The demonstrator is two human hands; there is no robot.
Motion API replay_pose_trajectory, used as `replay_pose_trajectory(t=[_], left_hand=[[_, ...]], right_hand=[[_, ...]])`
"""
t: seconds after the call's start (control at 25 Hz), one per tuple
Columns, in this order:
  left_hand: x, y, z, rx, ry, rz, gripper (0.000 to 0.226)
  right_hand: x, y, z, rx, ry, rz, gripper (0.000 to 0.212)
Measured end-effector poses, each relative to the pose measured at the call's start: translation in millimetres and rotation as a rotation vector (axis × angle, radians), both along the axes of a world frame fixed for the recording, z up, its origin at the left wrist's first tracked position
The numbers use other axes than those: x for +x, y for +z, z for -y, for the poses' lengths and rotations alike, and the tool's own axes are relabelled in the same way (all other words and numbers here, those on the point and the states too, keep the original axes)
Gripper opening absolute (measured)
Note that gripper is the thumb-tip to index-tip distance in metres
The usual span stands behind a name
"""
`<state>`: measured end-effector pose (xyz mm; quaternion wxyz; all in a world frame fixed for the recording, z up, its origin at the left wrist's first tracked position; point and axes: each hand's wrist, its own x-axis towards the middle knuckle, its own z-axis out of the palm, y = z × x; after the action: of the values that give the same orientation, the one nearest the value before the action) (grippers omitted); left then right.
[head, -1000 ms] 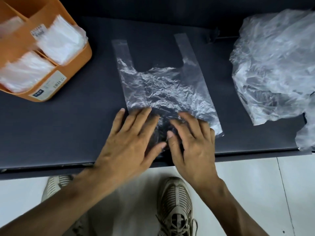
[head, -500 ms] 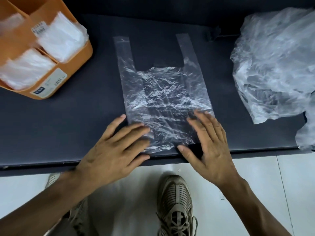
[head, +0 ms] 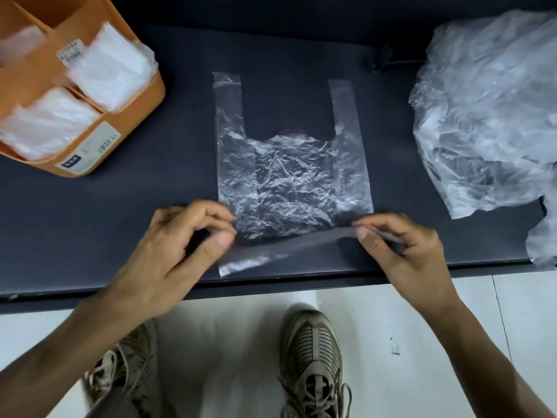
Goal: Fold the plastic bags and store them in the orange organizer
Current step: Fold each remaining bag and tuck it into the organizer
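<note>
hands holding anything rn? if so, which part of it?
Yes. Both hands pinch the flat clear plastic bag at its near bottom edge: left hand at the left corner, right hand at the right corner.

Dark matte table (head: 126, 224) across the upper frame, front edge running left to right. Darker still behind the table, top of frame, detail lost. Small black clip-like fitting with a thin rod (head: 382, 60) at the table's far right part. Below the table's front edge, pale tiled floor (head: 235, 342), glossy, softly lit from above. Thin grout line right of the table's near corner. Small scrap (head: 394, 346) on the floor below the table.
</note>
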<state>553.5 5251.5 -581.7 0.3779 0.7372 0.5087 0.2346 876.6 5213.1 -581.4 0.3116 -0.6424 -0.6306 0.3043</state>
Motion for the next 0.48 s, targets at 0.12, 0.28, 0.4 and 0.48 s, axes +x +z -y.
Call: replay_pose_trajectory(t=[0.12,0.28,0.4,0.48], left_hand=[[3,-1,-2,-0.029,-0.086,-0.115,0.059],[16,-7,-3,0.023,0.167,-0.077,0.035],[22,-8,-10,-0.049,0.276,-0.072,0.032],[24,-8,-12,-0.037,0.306,-0.135,0.041]], right_hand=[[-2,12,-17,-0.133,0.003,-0.137,0.006],[-5,13,-36,-0.264,0.007,-0.078,0.026],[-7,3,-42,-0.219,-0.091,0.091,0.028],[-12,-4,-41,-0.130,-0.129,0.312,0.031]])
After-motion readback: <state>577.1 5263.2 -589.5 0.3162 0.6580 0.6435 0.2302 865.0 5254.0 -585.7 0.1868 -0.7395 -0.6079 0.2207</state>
